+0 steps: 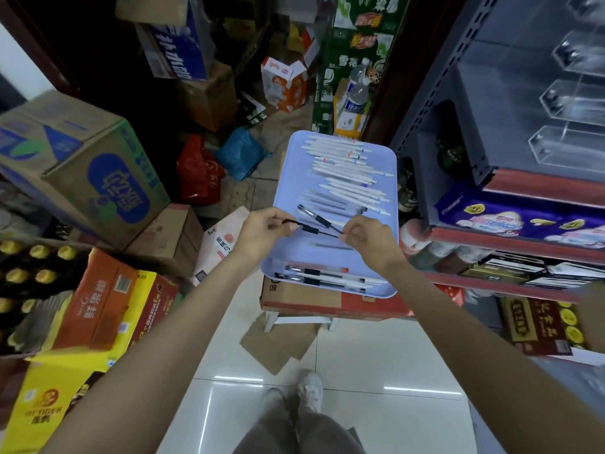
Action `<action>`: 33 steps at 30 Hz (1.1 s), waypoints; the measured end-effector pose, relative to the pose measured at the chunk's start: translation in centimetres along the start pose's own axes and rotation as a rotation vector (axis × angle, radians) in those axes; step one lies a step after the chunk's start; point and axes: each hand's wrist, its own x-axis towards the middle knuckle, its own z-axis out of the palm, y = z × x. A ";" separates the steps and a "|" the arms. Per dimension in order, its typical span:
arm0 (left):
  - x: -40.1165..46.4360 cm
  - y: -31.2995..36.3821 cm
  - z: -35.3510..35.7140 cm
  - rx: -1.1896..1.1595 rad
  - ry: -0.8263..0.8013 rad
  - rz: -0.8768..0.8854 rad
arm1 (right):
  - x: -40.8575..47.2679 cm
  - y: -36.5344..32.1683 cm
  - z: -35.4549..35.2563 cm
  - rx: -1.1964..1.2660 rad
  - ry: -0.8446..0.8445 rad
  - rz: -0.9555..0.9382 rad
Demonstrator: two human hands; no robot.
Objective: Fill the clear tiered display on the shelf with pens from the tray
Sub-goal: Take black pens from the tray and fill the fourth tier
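Head view
Left hand [262,229]: fingers curled, pinching one end of a black pen [311,229] over the tray's near half.
Right hand [368,237]: fingers curled round the pen's other end.
Tray [389,178]: lavender, centre frame, strewn with white pens [340,172].
Clear tiered display [569,103]: on the shelf at 2 o'clock.

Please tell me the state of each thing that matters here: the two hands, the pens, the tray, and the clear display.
left hand: pinches one end of a black pen.
right hand: pinches its other end.
black pen: held above the tray.
tray: holds many pens.
clear tiered display: on the shelf, its visible tiers empty.
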 end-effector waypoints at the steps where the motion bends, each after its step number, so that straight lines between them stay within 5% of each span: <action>1: 0.0 0.7 0.2 -0.033 0.003 0.006 | -0.5 -0.3 -0.6 0.038 0.001 -0.020; 7: 0.3 7.0 3.7 -0.399 -0.004 -0.027 | -2.9 -0.4 -5.3 0.465 0.089 -0.077; 11: 0.3 11.7 9.4 -0.313 -0.153 0.031 | -4.6 0.2 -8.7 0.741 0.220 -0.102; 17: 0.2 19.7 18.5 -0.165 -0.214 0.256 | -6.0 4.3 -18.4 0.547 0.362 -0.154; 25: 1.2 28.2 33.7 0.373 -0.380 0.580 | -8.7 13.4 -35.8 0.557 0.439 -0.306; 33: 3.9 31.6 41.7 0.329 -0.212 0.551 | -9.3 21.9 -45.7 0.625 0.520 -0.306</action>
